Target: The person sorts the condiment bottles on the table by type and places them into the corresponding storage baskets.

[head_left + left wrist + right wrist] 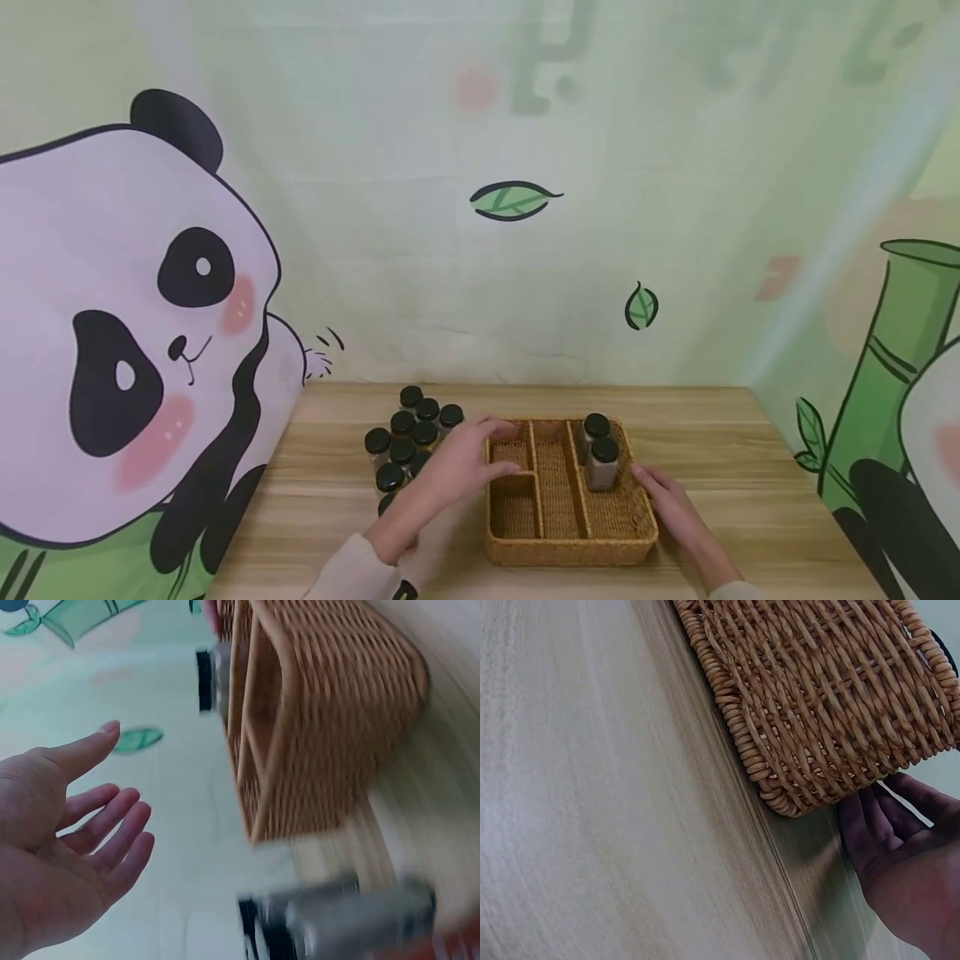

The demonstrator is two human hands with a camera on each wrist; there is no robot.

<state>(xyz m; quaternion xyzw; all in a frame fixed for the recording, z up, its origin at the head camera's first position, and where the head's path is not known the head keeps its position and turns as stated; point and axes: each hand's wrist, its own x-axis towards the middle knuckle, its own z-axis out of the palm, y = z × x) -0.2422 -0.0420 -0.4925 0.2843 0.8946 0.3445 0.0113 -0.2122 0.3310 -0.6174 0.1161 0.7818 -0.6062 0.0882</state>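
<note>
A woven wicker basket [570,552] with several compartments sits on the wooden table. Two small jars with black lids stand in its right compartment: a front jar [602,475] and a back jar [596,429]. My left hand [459,468] hovers at the basket's left side, fingers spread and relaxed; the left wrist view shows that hand [67,840] holding nothing, apart from the wicker. On the other side, the fingers of my right hand [675,508] touch the basket's right wall. In the right wrist view this hand [907,855] rests against the wicker side [832,697] with fairly straight fingers.
Several black-lidded jars [402,452] stand grouped on the table left of the basket, partly behind my left forearm. A printed backdrop [405,275] with pandas and leaves rises behind the table [705,425]. A small dark object [405,590] shows by the left sleeve.
</note>
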